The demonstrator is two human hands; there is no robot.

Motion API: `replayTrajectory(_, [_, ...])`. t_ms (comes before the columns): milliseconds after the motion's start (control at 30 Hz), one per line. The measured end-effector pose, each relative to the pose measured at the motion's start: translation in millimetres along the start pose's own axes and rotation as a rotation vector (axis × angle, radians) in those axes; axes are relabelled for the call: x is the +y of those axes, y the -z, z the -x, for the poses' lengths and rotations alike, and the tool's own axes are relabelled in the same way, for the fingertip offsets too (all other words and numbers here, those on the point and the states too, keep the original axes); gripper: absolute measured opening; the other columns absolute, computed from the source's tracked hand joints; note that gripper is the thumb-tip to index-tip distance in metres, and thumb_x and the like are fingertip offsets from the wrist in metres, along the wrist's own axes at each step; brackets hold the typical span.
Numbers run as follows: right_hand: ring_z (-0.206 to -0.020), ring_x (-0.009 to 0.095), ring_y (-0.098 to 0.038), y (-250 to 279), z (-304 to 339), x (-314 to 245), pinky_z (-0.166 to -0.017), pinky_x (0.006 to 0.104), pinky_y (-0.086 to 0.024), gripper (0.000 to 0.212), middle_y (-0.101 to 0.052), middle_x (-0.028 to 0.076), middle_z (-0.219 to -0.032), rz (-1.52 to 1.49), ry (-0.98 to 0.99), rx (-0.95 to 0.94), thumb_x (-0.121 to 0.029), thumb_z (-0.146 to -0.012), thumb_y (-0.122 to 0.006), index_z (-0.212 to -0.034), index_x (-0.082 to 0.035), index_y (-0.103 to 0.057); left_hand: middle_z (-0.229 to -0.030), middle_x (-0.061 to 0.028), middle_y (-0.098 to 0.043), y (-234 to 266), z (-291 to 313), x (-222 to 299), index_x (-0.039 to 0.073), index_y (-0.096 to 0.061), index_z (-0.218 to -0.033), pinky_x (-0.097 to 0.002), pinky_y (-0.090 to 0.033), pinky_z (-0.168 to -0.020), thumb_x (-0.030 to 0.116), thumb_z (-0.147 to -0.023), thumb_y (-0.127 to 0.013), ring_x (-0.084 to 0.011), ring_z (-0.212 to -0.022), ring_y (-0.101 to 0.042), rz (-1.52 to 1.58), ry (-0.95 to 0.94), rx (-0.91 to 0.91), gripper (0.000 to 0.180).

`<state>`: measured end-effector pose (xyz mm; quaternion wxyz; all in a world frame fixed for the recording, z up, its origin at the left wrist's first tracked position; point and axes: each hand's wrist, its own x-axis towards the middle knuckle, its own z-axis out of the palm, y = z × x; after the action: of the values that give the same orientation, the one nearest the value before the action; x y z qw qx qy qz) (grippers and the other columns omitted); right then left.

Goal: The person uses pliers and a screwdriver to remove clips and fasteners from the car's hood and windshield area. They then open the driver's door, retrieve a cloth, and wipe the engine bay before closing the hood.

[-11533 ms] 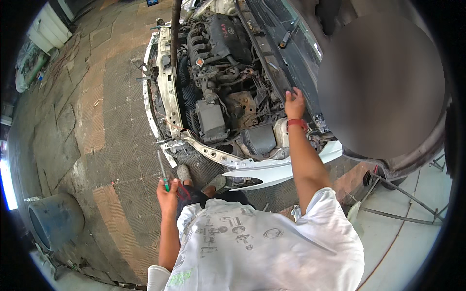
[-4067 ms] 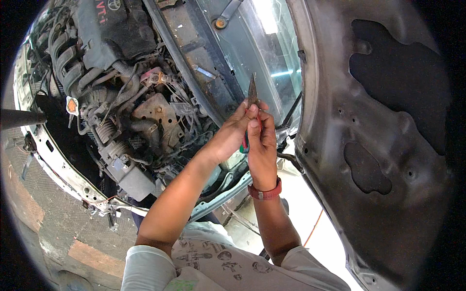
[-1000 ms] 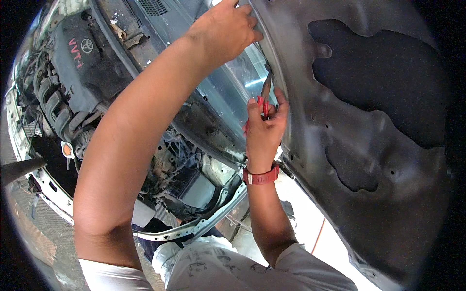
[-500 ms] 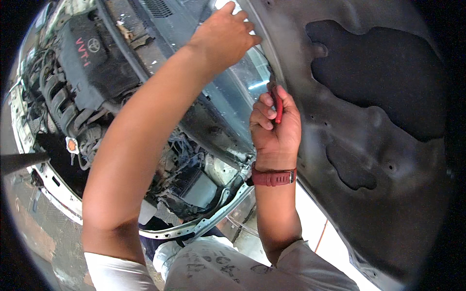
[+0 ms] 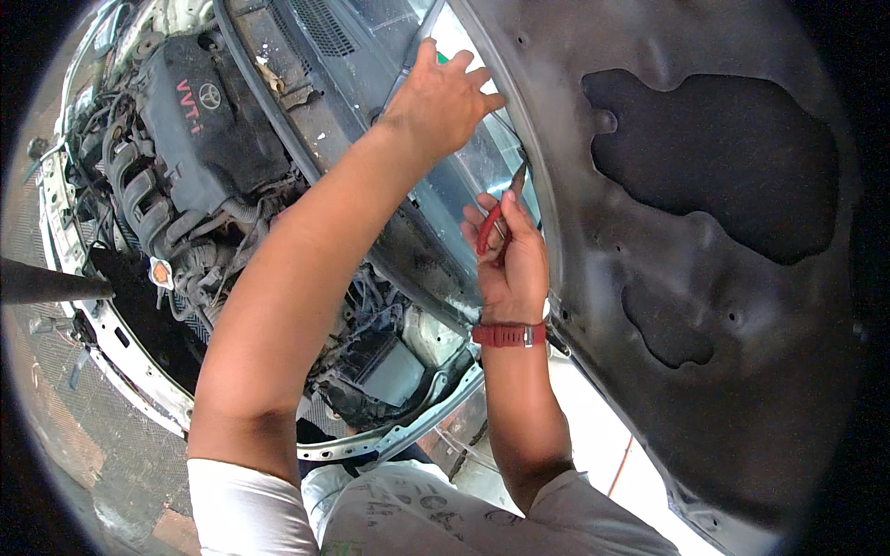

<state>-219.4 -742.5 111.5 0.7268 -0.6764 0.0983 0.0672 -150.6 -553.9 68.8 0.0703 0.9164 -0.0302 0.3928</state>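
Note:
My right hand (image 5: 521, 264), with a red watch strap at the wrist, grips pliers (image 5: 489, 231) with red handles. The handles stand apart, and the dark, narrow jaws point up to the edge of the raised hood (image 5: 640, 306). Whether the jaw tips bite on anything I cannot tell. Farther up, my left hand (image 5: 434, 109) reaches across with its fingers spread, close to the hood's edge and over the windshield (image 5: 482, 153). No held thing shows in it; a small green patch appears behind its fingers.
The open engine bay lies at left, with a black engine cover (image 5: 209, 130) and a battery (image 5: 385, 371) nearer me. A black cowl panel (image 5: 426, 246) runs below the windshield. A dark bar (image 5: 56, 283) juts in at the left edge. The hood fills the right side.
The pliers' handles have spread apart, and their jaws have tilted toward the hood edge. My right hand has turned slightly. The view has shifted, with the engine bay now farther right and lower.

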Motion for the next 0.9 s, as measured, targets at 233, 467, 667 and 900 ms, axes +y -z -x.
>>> replayTrajectory(233, [-0.064,0.019,-0.064,12.9,-3.2,-2.6,-0.059,0.0316,-0.051,0.03,-0.072,0.007,-0.089,-0.012,0.055,-0.005,-0.027,-0.104,-0.068,-0.122,-0.004,-0.068,-0.112,0.0016,-0.068,4.7,7.5,3.1,0.027,-0.074,-0.119,-0.0482,-0.044,-0.092,0.017,-0.093,-0.062,-0.0195,-0.113,-0.061,0.131,0.059,-0.089,0.03])
replayTrajectory(467, [-0.064,0.018,-0.063,14.3,-9.5,-4.1,-0.058,0.0312,-0.051,0.029,-0.07,0.006,-0.086,-0.064,0.017,-0.022,-0.027,-0.104,-0.067,-0.123,-0.005,-0.068,-0.114,0.0024,-0.069,0.1,-7.2,-9.6,0.023,-0.075,-0.12,-0.0473,-0.044,-0.091,0.017,-0.091,-0.063,-0.0186,-0.112,-0.061,0.12,-0.094,0.069,0.032])
replayTrajectory(667, [-0.065,0.016,-0.064,-4.5,-7.6,13.5,-0.055,0.0285,-0.051,0.027,-0.068,0.003,-0.083,-0.119,0.076,-0.008,-0.028,-0.106,-0.064,-0.121,-0.006,-0.067,-0.119,0.005,-0.069,1.2,-6.5,-14.5,0.029,-0.075,-0.122,-0.0478,-0.044,-0.094,0.02,-0.093,-0.064,-0.018,-0.119,-0.06,0.113,-0.131,0.022,0.033])
replayTrajectory(900, [-0.071,0.014,-0.065,17.4,-30.3,-38.0,-0.062,0.028,-0.057,0.02,-0.067,0.005,-0.093,-0.627,-0.323,-0.316,-0.002,-0.101,-0.056,-0.12,0.003,-0.063,-0.122,0.008,-0.069,6.5,-11.7,-8.3,0.036,-0.074,-0.124,-0.0512,-0.042,-0.097,0.023,-0.098,-0.06,-0.0174,-0.125,-0.058,0.056,-0.09,-0.105,0.032])
